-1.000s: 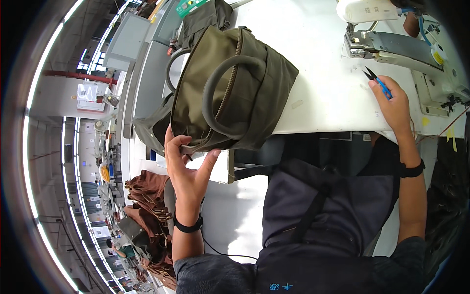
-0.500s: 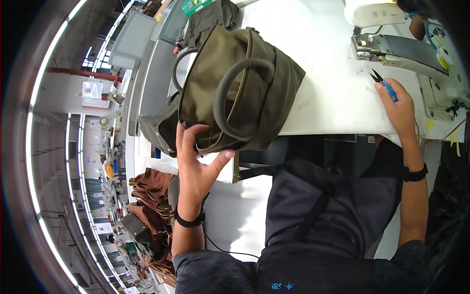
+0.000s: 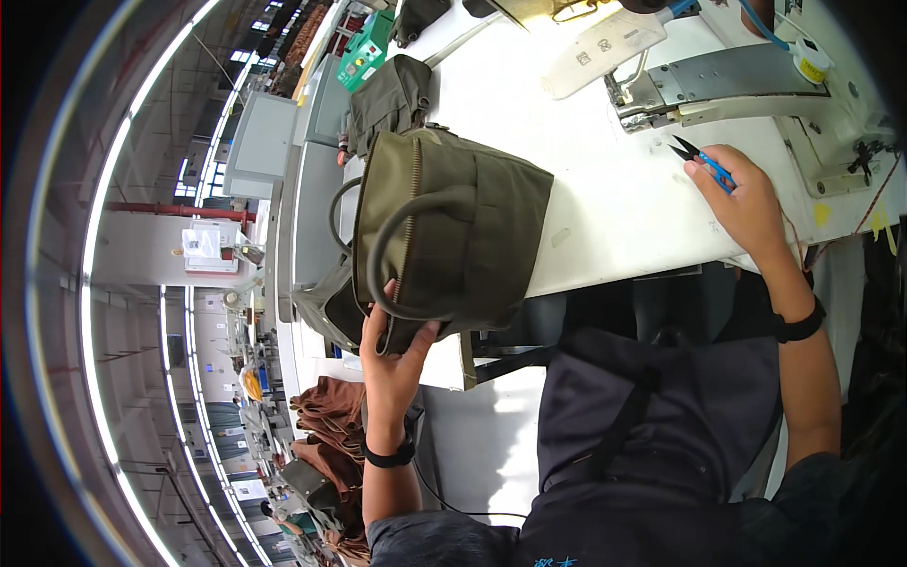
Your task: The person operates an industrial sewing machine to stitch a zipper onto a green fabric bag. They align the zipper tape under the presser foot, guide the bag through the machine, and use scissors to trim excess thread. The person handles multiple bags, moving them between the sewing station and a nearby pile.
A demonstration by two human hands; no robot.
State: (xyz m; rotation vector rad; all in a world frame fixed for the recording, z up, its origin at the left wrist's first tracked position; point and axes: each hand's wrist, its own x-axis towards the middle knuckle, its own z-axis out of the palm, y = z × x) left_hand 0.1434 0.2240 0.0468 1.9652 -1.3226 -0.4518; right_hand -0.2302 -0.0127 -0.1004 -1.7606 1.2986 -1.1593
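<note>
An olive-green handbag (image 3: 501,222) with two rounded handles and a zipped opening lies on the white table, its mouth partly open. My left hand (image 3: 389,378) grips the near end of the opening, fingers inside the rim by the zipper (image 3: 416,180) and thumb on the outer face. The nearer handle (image 3: 378,255) arches just over those fingertips. In my right hand (image 3: 746,198) is a pair of blue-handled thread snips (image 3: 718,176), held above the table's right side. Their dark blades point away to the left and are apart.
A sewing machine with a long metal arm (image 3: 737,83) stands at the far right. Behind the bag lie a dark green fabric piece (image 3: 397,99) and a green box (image 3: 367,52). Brown bags or leather pieces (image 3: 326,411) are heaped at the left, below the table edge.
My left hand has closed from a spread pose onto the bag's near end, and the bag's mouth has narrowed. My right hand keeps the snips. The whole view has shifted.
</note>
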